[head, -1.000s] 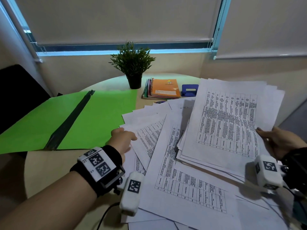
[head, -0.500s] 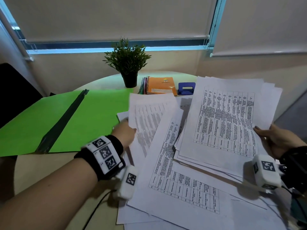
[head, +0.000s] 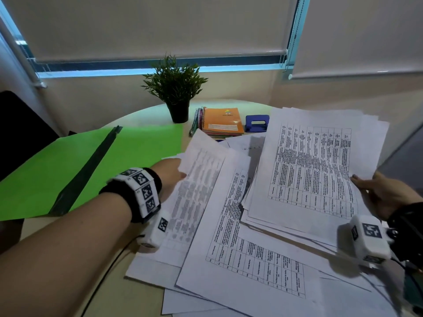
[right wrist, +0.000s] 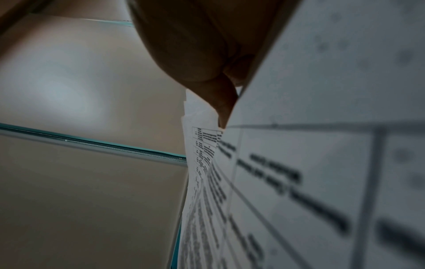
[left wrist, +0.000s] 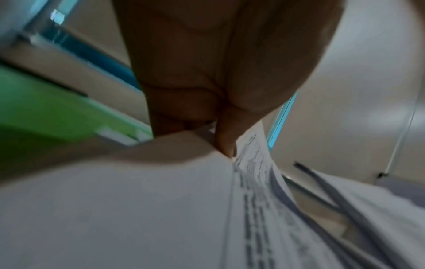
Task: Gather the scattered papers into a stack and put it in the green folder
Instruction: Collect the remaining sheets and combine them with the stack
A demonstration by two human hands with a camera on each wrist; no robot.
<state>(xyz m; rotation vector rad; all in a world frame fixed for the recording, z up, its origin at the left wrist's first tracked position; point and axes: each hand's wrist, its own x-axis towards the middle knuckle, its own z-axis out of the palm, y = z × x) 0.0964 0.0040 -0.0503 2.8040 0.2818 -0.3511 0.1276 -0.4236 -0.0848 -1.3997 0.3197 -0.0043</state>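
White printed sheets (head: 247,259) lie scattered over the right half of the round table. My right hand (head: 375,191) grips the right edge of a raised bundle of papers (head: 309,170), thumb on top; the right wrist view shows the thumb (right wrist: 220,102) on that bundle (right wrist: 322,163). My left hand (head: 174,175) pinches one sheet (head: 196,186) by its left edge and holds it lifted; the left wrist view shows fingers (left wrist: 226,143) on the paper (left wrist: 138,200). The green folder (head: 96,165) lies open on the left, with a dark spine.
A potted plant (head: 175,88), a stack of spiral notebooks (head: 219,121) and a blue hole punch (head: 256,123) stand at the back of the table. A dark chair back (head: 20,129) is at far left. Wall and window blinds rise close behind the table.
My left hand has picked a sheet off the pile and lifted it up and rightward toward the bundle. The right hand keeps holding the bundle in about the same place.
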